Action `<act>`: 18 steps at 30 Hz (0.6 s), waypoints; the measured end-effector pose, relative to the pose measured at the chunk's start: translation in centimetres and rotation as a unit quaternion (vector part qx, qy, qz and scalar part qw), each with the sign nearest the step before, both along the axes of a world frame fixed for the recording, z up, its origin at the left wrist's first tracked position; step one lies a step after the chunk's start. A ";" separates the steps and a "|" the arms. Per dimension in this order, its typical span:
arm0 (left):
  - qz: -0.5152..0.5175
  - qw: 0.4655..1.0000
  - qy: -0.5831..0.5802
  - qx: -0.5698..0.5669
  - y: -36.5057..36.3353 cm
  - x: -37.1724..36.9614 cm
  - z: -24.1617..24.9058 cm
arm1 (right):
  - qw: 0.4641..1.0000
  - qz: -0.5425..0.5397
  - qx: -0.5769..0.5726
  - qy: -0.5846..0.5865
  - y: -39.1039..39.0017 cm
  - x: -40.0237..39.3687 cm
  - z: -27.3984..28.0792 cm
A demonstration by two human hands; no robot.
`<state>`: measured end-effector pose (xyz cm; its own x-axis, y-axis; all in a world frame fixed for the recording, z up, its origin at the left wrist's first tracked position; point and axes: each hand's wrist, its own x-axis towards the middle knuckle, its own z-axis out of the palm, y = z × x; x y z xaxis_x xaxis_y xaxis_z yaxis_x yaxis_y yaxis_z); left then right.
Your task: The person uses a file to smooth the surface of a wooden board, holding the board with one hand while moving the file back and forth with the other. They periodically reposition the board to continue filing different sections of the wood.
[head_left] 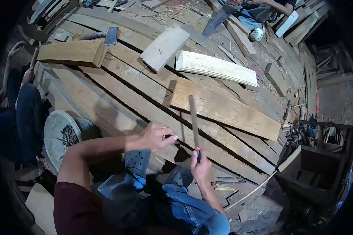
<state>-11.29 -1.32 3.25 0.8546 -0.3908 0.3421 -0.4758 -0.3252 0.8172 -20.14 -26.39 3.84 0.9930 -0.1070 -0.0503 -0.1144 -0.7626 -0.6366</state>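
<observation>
In my right hand (pixel 201 167) is a flat metal file (pixel 194 122), gripped by its black and red handle and pointing up and away from me. My left hand (pixel 158 136) is held just left of the file, fingers curled and thumb stretched toward it. Something dark shows at its fingertips, too small to make out. Both hands are above the wooden planks (pixel 145 103) before my knees. Beyond the file lies a thick light-brown wooden block (pixel 227 107). Behind that block rest a white-painted board (pixel 217 67) and a pale short board (pixel 164 47).
An axe (pixel 110 36) lies near another wooden block (pixel 70 53) at upper left. A bucket of nails (pixel 62 137) stands left of me. Another person's hands (pixel 27 72) show at far left. A second person (pixel 259 15) sits at upper right near a saw (pixel 219 18).
</observation>
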 end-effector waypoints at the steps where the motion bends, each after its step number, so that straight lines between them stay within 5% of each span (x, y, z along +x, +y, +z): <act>1: -0.002 1.000 0.000 -0.002 0.0 -0.1 0.1 | 1.000 0.009 -0.005 0.008 -0.3 -0.1 0.0; 6: -0.006 1.000 0.002 -0.009 0.0 -0.6 0.5 | 0.997 -0.079 -0.006 0.013 -1.7 1.4 -0.8; 12: -0.023 1.000 0.010 0.018 0.3 -1.0 -0.1 | 1.000 0.016 -0.004 -0.012 -0.8 0.7 0.6; 18: -0.024 1.000 0.005 0.020 0.1 -0.9 0.3 | 0.998 -0.047 0.019 0.026 -0.9 2.4 0.4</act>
<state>-12.17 -1.19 3.51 0.8380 -0.4438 0.3176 -0.4837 -0.3346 0.8087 -17.72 -27.33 4.22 0.9746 -0.1959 -0.1081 -0.2180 -0.7230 -0.6556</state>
